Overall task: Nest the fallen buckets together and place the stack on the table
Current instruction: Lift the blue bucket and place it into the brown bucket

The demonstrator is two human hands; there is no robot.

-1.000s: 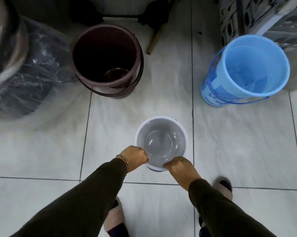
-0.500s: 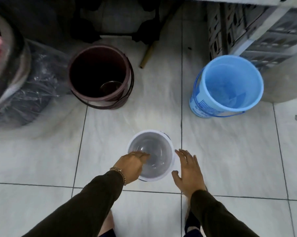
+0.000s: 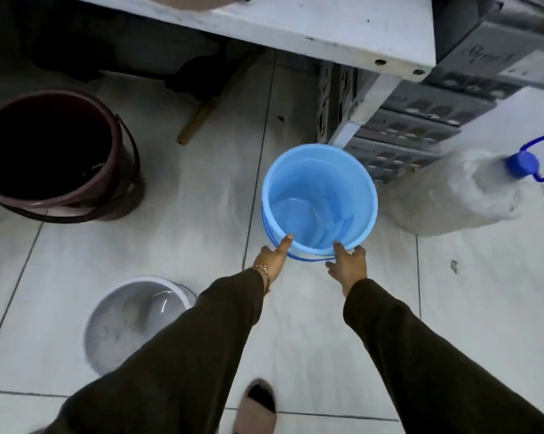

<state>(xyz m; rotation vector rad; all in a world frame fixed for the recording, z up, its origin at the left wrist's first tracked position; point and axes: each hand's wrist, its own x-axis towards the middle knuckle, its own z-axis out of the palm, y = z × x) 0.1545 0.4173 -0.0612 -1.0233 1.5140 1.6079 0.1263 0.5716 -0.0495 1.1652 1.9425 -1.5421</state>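
Observation:
A light blue bucket (image 3: pixel 319 195) stands upright on the tiled floor in the middle of the head view. My left hand (image 3: pixel 272 258) and my right hand (image 3: pixel 347 264) both reach its near rim, fingertips touching it with fingers apart and no closed grip. A small white bucket (image 3: pixel 130 321) stands upright at the lower left, partly hidden behind my left sleeve. A large maroon bucket (image 3: pixel 54 151) stands upright at the far left. The white table (image 3: pixel 295 23) runs across the top.
Grey plastic crates (image 3: pixel 405 130) are stacked by the table leg just behind the blue bucket. A big water bottle (image 3: pixel 464 189) with a blue cap lies at the right. A wooden stick (image 3: pixel 198 120) lies under the table. My slippered foot (image 3: pixel 258 405) is at the bottom.
Both hands let go of the white bucket, which now stands on the floor at my left. I have moved forward and right, and both hands have reached the blue bucket's rim.

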